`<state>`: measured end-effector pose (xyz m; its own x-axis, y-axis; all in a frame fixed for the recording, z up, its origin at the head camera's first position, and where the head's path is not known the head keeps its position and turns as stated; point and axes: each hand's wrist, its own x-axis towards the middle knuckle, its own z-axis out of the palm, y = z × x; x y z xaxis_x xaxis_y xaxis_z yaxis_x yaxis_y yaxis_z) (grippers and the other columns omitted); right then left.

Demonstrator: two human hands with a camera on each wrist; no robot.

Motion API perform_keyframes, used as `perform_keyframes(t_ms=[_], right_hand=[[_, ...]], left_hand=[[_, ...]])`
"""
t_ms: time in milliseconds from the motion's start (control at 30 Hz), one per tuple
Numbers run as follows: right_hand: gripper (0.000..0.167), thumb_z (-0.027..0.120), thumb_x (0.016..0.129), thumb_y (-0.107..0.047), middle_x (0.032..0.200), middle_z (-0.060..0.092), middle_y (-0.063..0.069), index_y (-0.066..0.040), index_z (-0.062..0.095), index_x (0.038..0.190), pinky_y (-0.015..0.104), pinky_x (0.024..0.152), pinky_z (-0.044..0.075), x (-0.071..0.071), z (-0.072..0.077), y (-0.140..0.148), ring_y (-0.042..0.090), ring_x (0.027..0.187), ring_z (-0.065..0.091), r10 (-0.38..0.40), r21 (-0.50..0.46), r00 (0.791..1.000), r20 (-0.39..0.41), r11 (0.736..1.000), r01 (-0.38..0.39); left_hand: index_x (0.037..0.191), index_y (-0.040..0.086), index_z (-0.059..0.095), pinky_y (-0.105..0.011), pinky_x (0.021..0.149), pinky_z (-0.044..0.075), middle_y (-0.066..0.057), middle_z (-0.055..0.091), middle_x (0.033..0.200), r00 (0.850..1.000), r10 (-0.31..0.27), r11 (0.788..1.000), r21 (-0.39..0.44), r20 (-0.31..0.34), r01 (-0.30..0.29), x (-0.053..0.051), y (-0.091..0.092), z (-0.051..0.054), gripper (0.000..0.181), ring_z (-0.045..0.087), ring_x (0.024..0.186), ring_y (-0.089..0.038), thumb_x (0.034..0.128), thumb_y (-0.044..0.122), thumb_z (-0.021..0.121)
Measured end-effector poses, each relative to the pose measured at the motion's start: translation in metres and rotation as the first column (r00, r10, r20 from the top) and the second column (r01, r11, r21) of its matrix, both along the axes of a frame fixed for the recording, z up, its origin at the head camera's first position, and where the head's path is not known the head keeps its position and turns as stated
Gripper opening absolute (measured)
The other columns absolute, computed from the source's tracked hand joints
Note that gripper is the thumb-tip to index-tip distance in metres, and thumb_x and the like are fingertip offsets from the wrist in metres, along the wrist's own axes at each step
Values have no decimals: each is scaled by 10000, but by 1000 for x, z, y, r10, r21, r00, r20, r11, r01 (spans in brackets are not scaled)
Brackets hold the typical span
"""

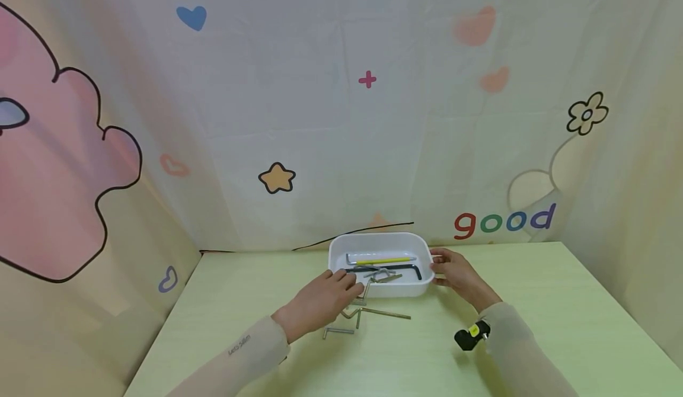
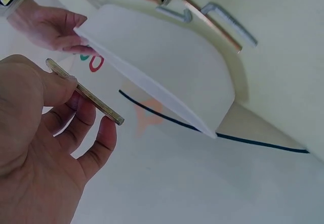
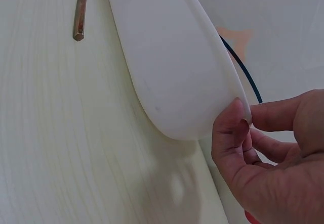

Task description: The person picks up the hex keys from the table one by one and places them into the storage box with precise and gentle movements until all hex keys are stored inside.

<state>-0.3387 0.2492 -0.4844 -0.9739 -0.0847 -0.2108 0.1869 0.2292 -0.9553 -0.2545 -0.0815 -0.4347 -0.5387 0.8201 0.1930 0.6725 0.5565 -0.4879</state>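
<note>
My left hand [image 1: 322, 302] pinches a brass-coloured hex key [image 2: 86, 93] between thumb and fingers, over the front left of a white tray [image 1: 397, 290]. At the tray's right end, my right hand [image 1: 459, 275] grips the rim, with thumb and fingers on either side of it in the right wrist view [image 3: 273, 148]. Inside the tray lie a yellow-handled tool [image 1: 381, 261], a black hex key [image 1: 413, 266] and several metal keys. In front of the tray, several more hex keys [image 1: 386, 313] are on the table, one of them silver [image 1: 340, 330].
The pale green table [image 1: 576, 326] meets a printed cloth backdrop [image 1: 341, 118] just behind the tray. A black and yellow device [image 1: 472, 335] is at the right sleeve's cuff. Cloth also hangs along the table's left and right sides.
</note>
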Motion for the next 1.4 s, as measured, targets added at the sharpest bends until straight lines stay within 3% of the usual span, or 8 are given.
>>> perform_keyframes(t_ms=[233, 567, 800, 1067, 1200, 1400], right_hand=[[494, 496, 990, -33, 1188, 449, 139, -3, 366, 1465, 264, 763, 556, 2, 1, 0, 287, 1065, 485, -4, 1, 1000, -1, 1000, 4], [491, 483, 988, -29, 1188, 443, 128, -19, 371, 1466, 261, 784, 556, -2, 2, 1, 278, 1081, 471, 2, -2, 1000, 11, 1000, -2], [489, 493, 987, -31, 1167, 449, 115, -5, 371, 1460, 264, 775, 551, -2, 0, 2, 266, 1061, 477, 5, -9, 1000, 5, 1000, -5], [489, 493, 986, -27, 1168, 452, 111, 0, 374, 1460, 266, 775, 552, -1, 1, 1, 252, 1047, 486, 9, -11, 1000, 5, 1000, -9], [489, 492, 983, -21, 1172, 450, 117, 3, 375, 1457, 263, 767, 552, -1, 1, 1, 264, 1057, 486, 4, -14, 1000, 2, 1000, -4], [474, 483, 983, -14, 1157, 459, 116, 15, 381, 1445, 266, 763, 550, -1, 2, 1, 236, 1015, 497, 8, -17, 1000, -6, 1000, -8]], left_hand=[[1175, 192, 535, -220, 783, 498, 47, 570, 1060, 1000, 10, 1000, 27, 20, -11, -11, 7, 16, 259, 535, 952, -122, 947, 115, 631], [1223, 165, 516, -244, 784, 506, 17, 566, 1097, 997, 46, 998, 45, 64, -49, -33, 15, 28, 261, 541, 968, -139, 979, 82, 559], [1273, 161, 510, -230, 776, 485, 24, 560, 1094, 988, 49, 997, 57, 143, -58, -49, 20, 33, 362, 519, 955, -127, 943, 44, 601], [1224, 187, 529, -266, 889, 521, 36, 565, 1143, 978, 64, 995, 63, 200, -78, -62, 31, 38, 280, 548, 1038, -124, 973, 75, 578], [1224, 204, 533, -263, 926, 511, 42, 570, 1166, 972, 77, 993, 68, 224, -94, -72, 36, 37, 268, 548, 1065, -121, 987, 80, 555], [1195, 195, 515, -278, 885, 513, 34, 568, 1130, 955, 134, 987, 55, 263, -153, -89, 41, 33, 237, 537, 1020, -133, 993, 73, 537]])
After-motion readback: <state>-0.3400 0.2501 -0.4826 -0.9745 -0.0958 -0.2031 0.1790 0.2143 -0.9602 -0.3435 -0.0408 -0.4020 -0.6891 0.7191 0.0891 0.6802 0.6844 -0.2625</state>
